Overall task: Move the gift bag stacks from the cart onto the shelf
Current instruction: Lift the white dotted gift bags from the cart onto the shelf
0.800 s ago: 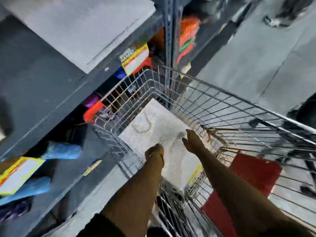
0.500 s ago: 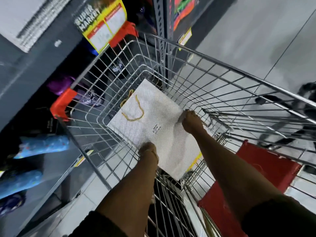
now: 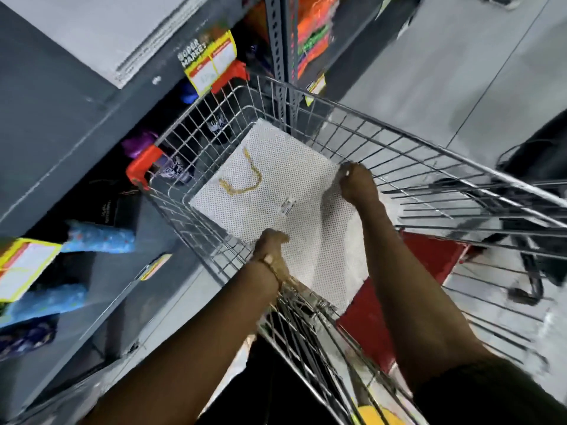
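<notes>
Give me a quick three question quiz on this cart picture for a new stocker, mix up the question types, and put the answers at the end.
1. True or false: the white gift bag stack lies inside the wire cart.
2. Multiple choice: what colour is the cord handle on the top bag? A) gold B) blue C) black
3. Fill in: the left hand grips the stack's near edge, while the right hand grips its ____ edge.

Key:
1. True
2. A
3. right, the edge next to the cart's right wall
</notes>
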The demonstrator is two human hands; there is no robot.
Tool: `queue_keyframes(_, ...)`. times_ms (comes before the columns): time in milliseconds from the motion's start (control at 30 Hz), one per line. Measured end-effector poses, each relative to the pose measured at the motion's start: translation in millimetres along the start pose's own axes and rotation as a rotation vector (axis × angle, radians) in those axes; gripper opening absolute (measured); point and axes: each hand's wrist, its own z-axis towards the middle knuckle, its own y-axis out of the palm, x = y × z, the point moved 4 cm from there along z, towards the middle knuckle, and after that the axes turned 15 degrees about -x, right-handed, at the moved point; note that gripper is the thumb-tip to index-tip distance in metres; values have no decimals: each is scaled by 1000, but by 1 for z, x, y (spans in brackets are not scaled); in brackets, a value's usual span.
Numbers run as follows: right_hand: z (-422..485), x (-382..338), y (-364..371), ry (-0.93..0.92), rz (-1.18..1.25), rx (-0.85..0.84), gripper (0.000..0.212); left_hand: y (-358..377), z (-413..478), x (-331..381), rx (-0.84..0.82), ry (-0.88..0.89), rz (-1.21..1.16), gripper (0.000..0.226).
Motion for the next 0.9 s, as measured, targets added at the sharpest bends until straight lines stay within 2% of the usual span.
queue_keyframes(100, -49, -7, -43, -10, 45, 80, 28, 15, -66, 7, -59, 133, 0, 42)
queue_keyframes(200, -109, -11, -84, -14, 103, 199, 30, 18, -121, 6, -157, 229, -73, 15)
queue_keyframes(267, -153, -21, -106, -74, 110, 294, 32, 8, -150, 2, -180, 363, -56, 7)
queue_keyframes(300, -176, -27, -116, -106, 108, 331, 31, 2, -163, 4, -173, 462, -22, 15)
queue_keyframes(367, -212, -41, -125, -140, 176, 370, 30, -10, -184, 8, -123, 693, 109, 58)
queue_keyframes(400, -229, -49, -126, -166, 235, 385, 29, -18, -197, 10, -63, 822, 166, 70)
queue_keyframes(467, -258, -67, -119, -244, 359, 416, 30, -33, -230, 11, 44, 1096, 308, 74)
queue_keyframes(533, -278, -82, -106, -310, 442, 432, 33, -46, -251, 5, 185, 1240, 496, 75)
queue_keyframes(633, -300, -107, -81, -388, 389, 417, 36, -73, -270, -9, 343, 1331, 659, 84)
queue_keyframes(700, -309, -120, -69, -412, 333, 414, 33, -88, -269, -12, 385, 1338, 716, 80)
queue_keyframes(900, -297, -146, -52, -396, 232, 368, 29, -115, -267, -4, 453, 1346, 703, 77)
